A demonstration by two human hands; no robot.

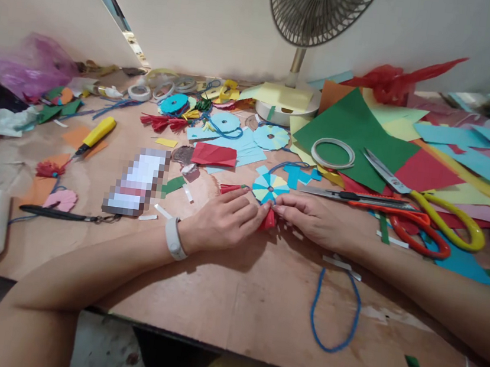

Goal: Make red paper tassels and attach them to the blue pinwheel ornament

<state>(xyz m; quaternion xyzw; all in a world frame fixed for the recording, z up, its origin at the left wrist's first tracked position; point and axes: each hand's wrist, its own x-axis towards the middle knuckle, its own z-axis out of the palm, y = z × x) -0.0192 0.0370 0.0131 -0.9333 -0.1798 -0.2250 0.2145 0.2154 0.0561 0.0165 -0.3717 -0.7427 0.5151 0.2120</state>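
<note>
My left hand (229,220), with a pale band on its wrist, is closed in a pinch at the top of a small red paper tassel (268,221). From the other side my right hand (306,216) pinches the same spot, thumb and forefinger together. Just above the fingertips lies a blue and yellow striped paper disc (270,186), which seems to touch them; whether the tassel is joined to it I cannot tell. Another red fringed piece (232,189) shows behind my left hand. A loop of blue yarn (334,319) rests on the table below my right forearm.
Orange-handled scissors (422,229), yellow-handled scissors (450,217) and a box cutter (354,197) lie to the right, near coloured paper (349,131) and a tape roll (332,153). At left are a phone (138,179) and yellow cutter (96,135). A fan (320,8) stands behind.
</note>
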